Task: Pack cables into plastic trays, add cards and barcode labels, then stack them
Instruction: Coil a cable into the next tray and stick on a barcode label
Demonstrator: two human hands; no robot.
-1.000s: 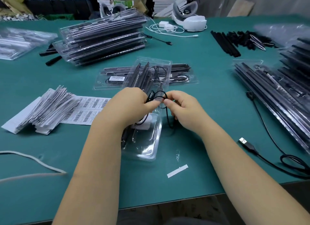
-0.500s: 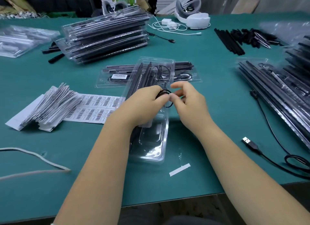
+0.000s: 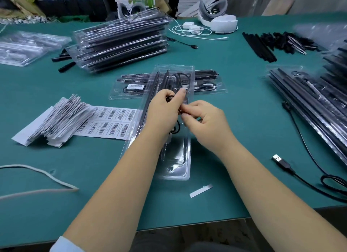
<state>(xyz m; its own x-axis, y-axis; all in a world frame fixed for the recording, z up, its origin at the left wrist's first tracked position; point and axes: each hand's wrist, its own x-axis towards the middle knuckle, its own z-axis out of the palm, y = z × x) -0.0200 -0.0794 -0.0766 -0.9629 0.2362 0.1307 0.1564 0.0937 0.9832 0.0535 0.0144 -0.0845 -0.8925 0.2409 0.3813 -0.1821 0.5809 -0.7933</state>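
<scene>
A long clear plastic tray [image 3: 175,169] lies lengthwise in the middle of the green table, with black rods along its left side. Over the tray, my left hand [image 3: 164,110] grips a coiled black cable [image 3: 175,128]. My right hand [image 3: 205,123] pinches the same cable at the point where the two hands meet. Behind them, a packed tray [image 3: 206,82] with a barcode label [image 3: 135,86] lies crosswise. A fanned pile of cards [image 3: 56,120] and a sheet of barcode labels [image 3: 110,122] sit to the left.
A stack of packed trays [image 3: 122,39] stands at the back left, and empty clear trays [image 3: 24,46] lie further left. More trays with black rods [image 3: 309,105] fill the right side. A loose black USB cable [image 3: 283,162] lies at right, and a white cord [image 3: 37,178] at left.
Both hands have moved away from me along the tray with the cable, and the left fingers have closed further round the coil.
</scene>
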